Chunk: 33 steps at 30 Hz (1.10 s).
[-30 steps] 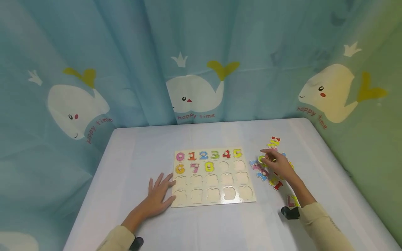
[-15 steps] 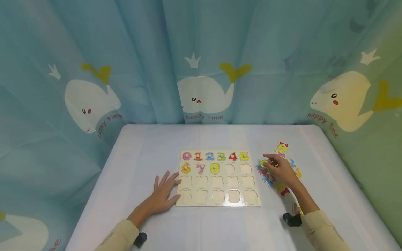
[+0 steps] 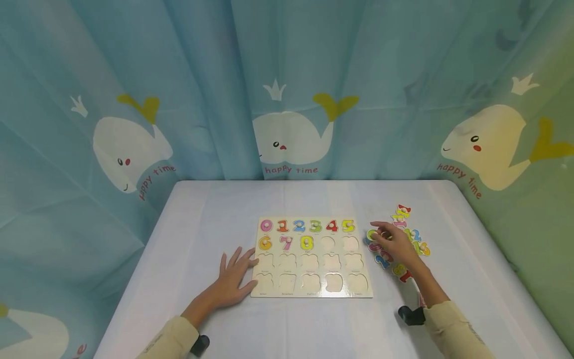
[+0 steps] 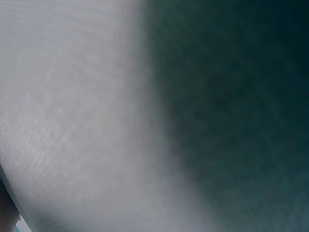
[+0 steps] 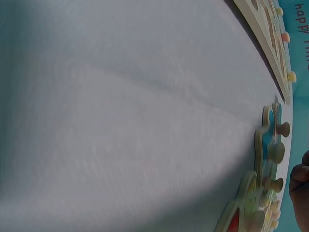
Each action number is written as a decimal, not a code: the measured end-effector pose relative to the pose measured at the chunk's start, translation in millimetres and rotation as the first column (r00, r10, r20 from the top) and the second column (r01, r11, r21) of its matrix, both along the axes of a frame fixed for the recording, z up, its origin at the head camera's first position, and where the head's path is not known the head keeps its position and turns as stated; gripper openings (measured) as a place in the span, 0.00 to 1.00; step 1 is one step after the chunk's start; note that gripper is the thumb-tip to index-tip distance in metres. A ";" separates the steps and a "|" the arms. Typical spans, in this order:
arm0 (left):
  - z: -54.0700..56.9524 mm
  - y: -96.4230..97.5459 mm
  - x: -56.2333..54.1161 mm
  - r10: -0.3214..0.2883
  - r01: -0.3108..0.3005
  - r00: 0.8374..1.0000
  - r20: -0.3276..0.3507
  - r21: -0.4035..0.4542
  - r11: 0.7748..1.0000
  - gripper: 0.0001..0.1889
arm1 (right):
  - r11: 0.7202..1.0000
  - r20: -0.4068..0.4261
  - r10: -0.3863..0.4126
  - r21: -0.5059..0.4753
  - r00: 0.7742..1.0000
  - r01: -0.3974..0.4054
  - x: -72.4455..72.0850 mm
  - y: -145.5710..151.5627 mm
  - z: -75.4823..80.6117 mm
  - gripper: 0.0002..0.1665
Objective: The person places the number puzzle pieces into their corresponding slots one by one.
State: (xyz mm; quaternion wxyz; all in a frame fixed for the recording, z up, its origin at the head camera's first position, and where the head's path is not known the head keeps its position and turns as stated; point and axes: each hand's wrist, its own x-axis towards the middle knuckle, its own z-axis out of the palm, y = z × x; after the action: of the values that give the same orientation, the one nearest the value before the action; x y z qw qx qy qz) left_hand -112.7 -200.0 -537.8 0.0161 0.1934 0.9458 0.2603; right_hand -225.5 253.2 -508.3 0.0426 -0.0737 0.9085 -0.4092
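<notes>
Wooden board (image 3: 298, 284): one, on the counter (image 3: 219, 214), long axis left to right | nine numbers (image 3: 307, 243), 0–8, seated upright; twelve bare recesses (image 3: 310, 262) | left hand (image 3: 233, 281): spread at board's left edge | right hand (image 3: 400, 244): pinching one green piece (image 3: 370, 233) just right of board, its axis hidden | loose pieces (image 3: 398, 270): overlapping, count unclear

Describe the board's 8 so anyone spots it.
On the white table lies a puzzle board. In its second row from the top sits the yellow 8. It is that row's rightmost piece, between the pink 7 and an empty slot.
</notes>
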 end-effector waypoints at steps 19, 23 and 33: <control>-6.9 0.7 11.9 -0.008 0.008 1.000 0.018 0.006 1.000 0.25 | 0.999 0.088 -0.017 -0.034 0.996 0.020 11.5 -7.4 -11.0 0.27; -2.6 0.4 6.6 -0.004 0.004 1.000 0.003 0.005 1.000 0.25 | 0.999 0.058 -0.019 -0.039 0.998 0.021 4.9 -15.0 -9.2 0.27; 1.6 -0.5 -1.4 -0.006 0.006 1.000 0.013 -0.012 1.000 0.26 | 0.998 -0.048 -0.020 -0.064 0.999 0.017 4.0 -41.7 -5.1 0.22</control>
State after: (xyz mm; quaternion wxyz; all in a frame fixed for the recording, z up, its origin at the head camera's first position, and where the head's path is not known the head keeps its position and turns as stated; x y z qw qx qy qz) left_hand -114.1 -200.5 -536.2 0.0243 0.1945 0.9467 0.2557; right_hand -221.4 211.5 -513.3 0.0145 -0.0765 0.8964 -0.4364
